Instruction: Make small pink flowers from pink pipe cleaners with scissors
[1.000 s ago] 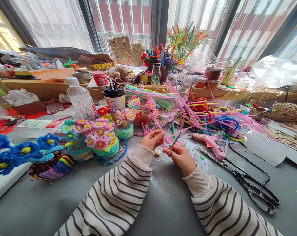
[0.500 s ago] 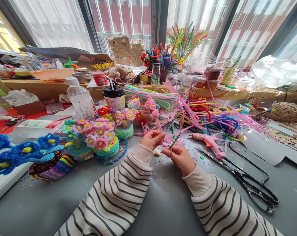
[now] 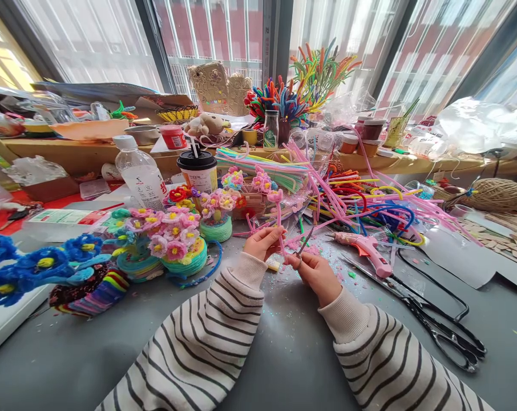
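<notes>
Both arms enter from the near edge in striped sleeves (image 3: pixel 198 342), slanting inward over the grey table (image 3: pixel 293 359) so that the hands meet at mid-view, raised slightly above its surface. The left hand (image 3: pixel 262 244) is angled inward and to the right, its thumb and fingers brought together in a pinch with no visible gap, holding the pink stem (image 3: pixel 279 220). The stem stands nearly upright in this grip: its bud-like tip rises above the fingers, and its lower end reaches down to the right fingertips. The right hand (image 3: pixel 317 275), bent inward to face the left, has its fingers curled closely round a dark tool (image 3: pixel 305 242), whose slim point slants up and away to the right; the handle is largely hidden by the fingers. Just below the left grip lies a small yellow block (image 3: pixel 274 265). Right of the right hand, near to far, are the black-handled shears (image 3: pixel 438 325) and the pink glue gun (image 3: pixel 372 251). Left of the left hand stand a striped pot (image 3: pixel 91 294) with blue flowers (image 3: pixel 47 261) and, closer to the grip, a green pot (image 3: pixel 185 260) with pink flowers (image 3: pixel 175 231). Beyond the hands come the lidded cup (image 3: pixel 198 171) and, to its left, the bottle (image 3: pixel 139 174); beyond and to the right spreads a heap of pipe cleaners (image 3: pixel 339 200), with a ball of twine (image 3: pixel 500 196) farther right. Farthest from the grip, a cluttered ledge (image 3: pixel 241 141) runs beneath the windows (image 3: pixel 215 34).
</notes>
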